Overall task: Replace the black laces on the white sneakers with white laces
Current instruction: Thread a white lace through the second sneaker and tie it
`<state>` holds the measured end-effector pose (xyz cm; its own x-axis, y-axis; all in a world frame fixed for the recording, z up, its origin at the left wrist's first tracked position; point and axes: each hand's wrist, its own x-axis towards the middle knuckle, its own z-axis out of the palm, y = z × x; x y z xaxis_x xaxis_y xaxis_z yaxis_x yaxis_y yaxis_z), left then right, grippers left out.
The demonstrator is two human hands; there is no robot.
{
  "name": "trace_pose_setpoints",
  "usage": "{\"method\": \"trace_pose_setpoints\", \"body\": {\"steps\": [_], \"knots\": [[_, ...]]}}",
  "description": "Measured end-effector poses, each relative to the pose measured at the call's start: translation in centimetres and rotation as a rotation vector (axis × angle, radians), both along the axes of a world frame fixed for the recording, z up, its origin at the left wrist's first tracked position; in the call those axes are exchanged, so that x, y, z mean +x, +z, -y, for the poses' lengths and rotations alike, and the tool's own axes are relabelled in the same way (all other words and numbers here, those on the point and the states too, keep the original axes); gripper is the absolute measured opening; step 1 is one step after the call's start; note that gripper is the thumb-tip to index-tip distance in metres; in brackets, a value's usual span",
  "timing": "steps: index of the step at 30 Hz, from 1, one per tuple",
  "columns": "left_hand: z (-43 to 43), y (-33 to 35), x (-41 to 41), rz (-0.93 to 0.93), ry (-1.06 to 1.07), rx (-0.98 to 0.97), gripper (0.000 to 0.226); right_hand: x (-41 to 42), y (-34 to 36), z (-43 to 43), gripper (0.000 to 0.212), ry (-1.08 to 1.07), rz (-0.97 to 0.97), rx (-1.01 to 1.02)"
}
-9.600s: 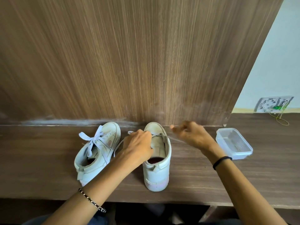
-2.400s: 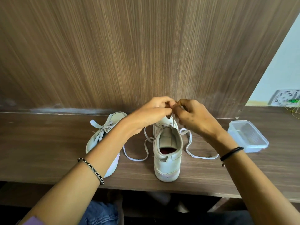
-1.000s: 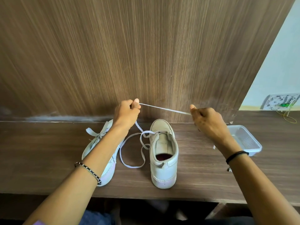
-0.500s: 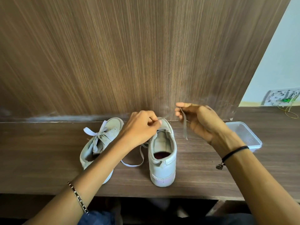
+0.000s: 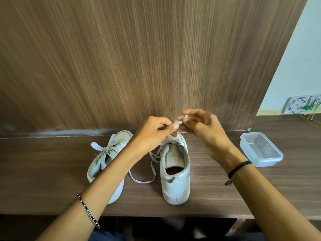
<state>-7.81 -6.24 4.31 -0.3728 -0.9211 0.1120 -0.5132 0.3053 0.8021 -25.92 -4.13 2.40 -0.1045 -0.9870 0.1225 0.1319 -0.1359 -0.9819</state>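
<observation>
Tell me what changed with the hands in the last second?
Both hands came together: the left hand and right hand, stretched apart a second ago, now pinch the white lace above the toe of the right sneaker. The tied left sneaker and plastic container stayed put.

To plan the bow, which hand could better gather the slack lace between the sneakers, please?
Probably the left hand: slack lace lies beside its wrist; the right hand is beyond the sneaker.

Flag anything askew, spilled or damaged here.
The tied sneaker lies tipped on its side; the other sneaker stands upright, its white lace trailing loose on the desk. No spill or damage shows.
</observation>
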Motion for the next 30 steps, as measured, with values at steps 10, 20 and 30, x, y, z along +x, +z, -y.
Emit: {"method": "trace_pose_setpoints", "body": {"steps": [10, 20, 30], "knots": [[0.3, 0.1, 0.6, 0.351, 0.064, -0.275, 0.023, 1.1, 0.3, -0.5, 0.026, 0.135, -0.724, -0.214], [-0.9, 0.9, 0.7, 0.063, 0.190, -0.112, 0.015, 0.6, -1.1, 0.3, 0.013, 0.012, -1.005, -0.282], [-1.8, -1.5, -1.3, 0.658, 0.228, -0.101, 0.017, 0.9, -1.3, 0.1, 0.015, 0.089, -0.993, -0.164]]}}
